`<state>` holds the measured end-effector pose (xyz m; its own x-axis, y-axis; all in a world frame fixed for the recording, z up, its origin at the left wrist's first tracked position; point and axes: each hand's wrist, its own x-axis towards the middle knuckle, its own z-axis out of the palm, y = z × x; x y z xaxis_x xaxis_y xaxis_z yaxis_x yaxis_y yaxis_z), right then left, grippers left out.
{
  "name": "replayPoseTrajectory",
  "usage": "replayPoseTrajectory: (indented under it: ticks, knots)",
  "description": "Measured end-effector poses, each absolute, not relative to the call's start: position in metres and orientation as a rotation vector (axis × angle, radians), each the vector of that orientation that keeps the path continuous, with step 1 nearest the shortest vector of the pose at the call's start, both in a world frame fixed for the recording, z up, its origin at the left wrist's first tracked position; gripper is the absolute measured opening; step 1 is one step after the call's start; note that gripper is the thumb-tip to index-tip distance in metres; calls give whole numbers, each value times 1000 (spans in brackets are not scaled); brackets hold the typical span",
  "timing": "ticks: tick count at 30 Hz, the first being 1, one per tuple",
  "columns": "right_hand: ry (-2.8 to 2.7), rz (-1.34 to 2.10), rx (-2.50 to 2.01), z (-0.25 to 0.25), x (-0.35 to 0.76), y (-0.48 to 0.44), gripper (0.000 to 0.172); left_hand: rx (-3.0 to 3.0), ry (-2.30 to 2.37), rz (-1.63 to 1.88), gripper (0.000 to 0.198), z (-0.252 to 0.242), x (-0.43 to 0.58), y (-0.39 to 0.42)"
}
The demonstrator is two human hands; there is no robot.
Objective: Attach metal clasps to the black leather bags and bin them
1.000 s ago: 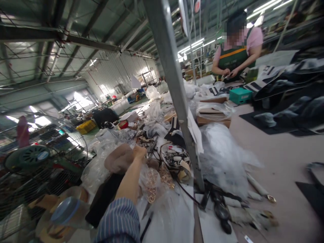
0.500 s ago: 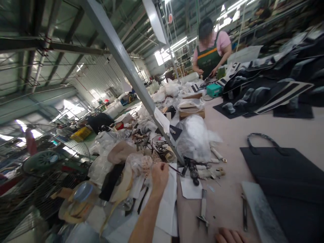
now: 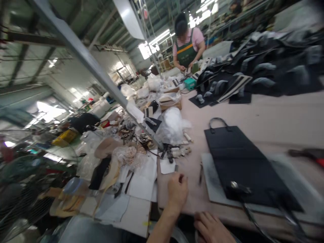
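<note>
My left hand [image 3: 178,189] is over the near part of the table, its fingers curled into a pinch. Whatever is in it, if anything, is hidden. Just beyond it, the end of a metal caliper [image 3: 176,167] shows by a white sheet [image 3: 167,166]; the hand covers the rest. At the table's front edge rests my right hand [image 3: 212,227], its fingers bent and close together, and what lies under them cannot be seen. To the right of both hands, a flat black bag [image 3: 240,158] with a handle lies across a grey slab [image 3: 209,175].
A clear plastic bag [image 3: 172,125], leather scraps and hardware crowd the left side around a slanted metal post [image 3: 101,79]. Black panels [image 3: 263,74] are piled at the back right. A co-worker in a green apron [image 3: 186,54] stands at the far end. A fan [image 3: 22,175] is at left.
My left hand has come back from the clutter, to the table nearer my right hand. More of my right hand shows. The view has swung right, bringing in the whole black bag.
</note>
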<state>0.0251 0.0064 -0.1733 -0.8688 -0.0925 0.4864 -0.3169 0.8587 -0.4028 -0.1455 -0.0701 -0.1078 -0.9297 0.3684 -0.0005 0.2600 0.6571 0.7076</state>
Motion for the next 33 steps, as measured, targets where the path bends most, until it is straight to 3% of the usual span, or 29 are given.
replayPoseTrajectory:
  ticks: [3, 7, 13, 18, 22, 29, 33]
  knots:
    - [-2606, 878, 134, -129, 63, 32, 18, 693, 2592, 1235, 19, -102, -128, -52]
    - [-2508, 971, -106, -101, 98, 85, 18, 952, 2318, 1322, 36, -96, -100, -20]
    - [-2406, 721, -459, -131, 115, 174, 18, 1052, 2080, 1389, 43, -110, -56, 28]
    - [-2564, 668, -473, -162, 97, 221, 36, 995, 2126, 1462, 29, -134, -48, 55]
    - [-2612, 665, -449, -174, 93, 229, 46, 1128, 2190, 1489, 20, -148, -50, 67]
    - [-2637, 708, -469, -171, 95, 230, 46, 1075, 2260, 1470, 17, -159, -57, 73]
    - [-2632, 733, -487, -169, 94, 231, 48, 1419, 2115, 1453, 15, -166, -57, 75]
